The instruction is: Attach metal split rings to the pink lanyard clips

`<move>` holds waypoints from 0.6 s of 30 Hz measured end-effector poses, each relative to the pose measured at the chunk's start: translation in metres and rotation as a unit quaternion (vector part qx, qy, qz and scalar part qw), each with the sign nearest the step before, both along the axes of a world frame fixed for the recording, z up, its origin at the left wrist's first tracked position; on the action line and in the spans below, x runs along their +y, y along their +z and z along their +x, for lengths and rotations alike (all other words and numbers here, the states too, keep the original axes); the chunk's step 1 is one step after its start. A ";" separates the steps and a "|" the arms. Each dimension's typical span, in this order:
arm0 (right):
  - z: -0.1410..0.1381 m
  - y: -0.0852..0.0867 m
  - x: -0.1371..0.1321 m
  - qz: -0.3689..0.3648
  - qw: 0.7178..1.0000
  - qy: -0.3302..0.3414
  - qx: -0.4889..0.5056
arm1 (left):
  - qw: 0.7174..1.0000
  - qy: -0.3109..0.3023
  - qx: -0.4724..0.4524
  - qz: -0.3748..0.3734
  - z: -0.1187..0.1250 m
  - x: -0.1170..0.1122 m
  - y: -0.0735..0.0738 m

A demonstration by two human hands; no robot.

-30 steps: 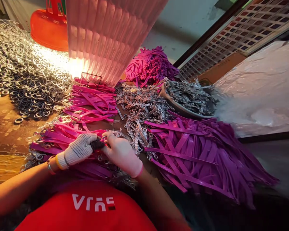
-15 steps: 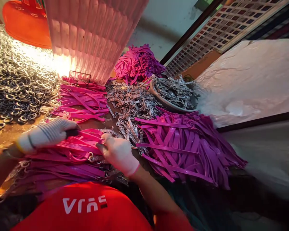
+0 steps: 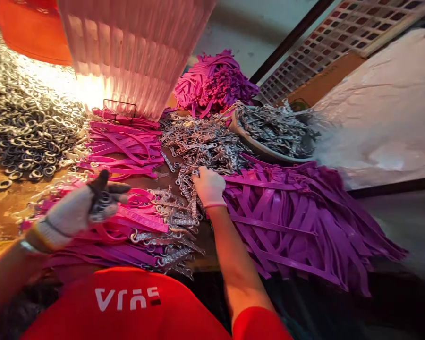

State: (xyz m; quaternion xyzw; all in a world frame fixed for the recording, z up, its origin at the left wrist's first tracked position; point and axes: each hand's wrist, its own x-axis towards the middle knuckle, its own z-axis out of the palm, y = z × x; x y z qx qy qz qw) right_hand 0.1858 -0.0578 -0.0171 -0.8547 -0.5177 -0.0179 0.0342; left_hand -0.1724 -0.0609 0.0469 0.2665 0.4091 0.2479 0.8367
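My left hand (image 3: 76, 208), in a white glove with dark fingertips, is palm-up at the left with its fingers curled. Several metal rings (image 3: 101, 204) lie in its palm. Beneath it are pink straps (image 3: 131, 218), whose right ends carry silver chain pieces (image 3: 175, 215). My right hand (image 3: 209, 186), gloved in white, reaches into the heap of loose metal chain pieces (image 3: 203, 141) at the middle. Its fingers are bent down among the metal; what they pinch is hidden. Just right of it spreads a pile of purple straps (image 3: 279, 212).
A large heap of metal rings (image 3: 31, 127) lies at the left under an orange lamp shade (image 3: 30, 33). A translucent corrugated sheet (image 3: 131, 52) stands behind more pink straps (image 3: 123, 146). A basin (image 3: 248, 137) of chain pieces sits before a purple strap pile (image 3: 216, 85). White plastic sheeting (image 3: 386, 118) covers the right.
Both hands were together over the pink straps. My right hand has moved away, right and forward, to the chain pieces. My left hand has turned, showing rings in the palm.
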 end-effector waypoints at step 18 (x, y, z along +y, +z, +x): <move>-0.088 0.037 -0.062 0.229 0.888 0.284 0.279 | 0.996 0.008 0.020 0.085 0.026 -0.030 -0.011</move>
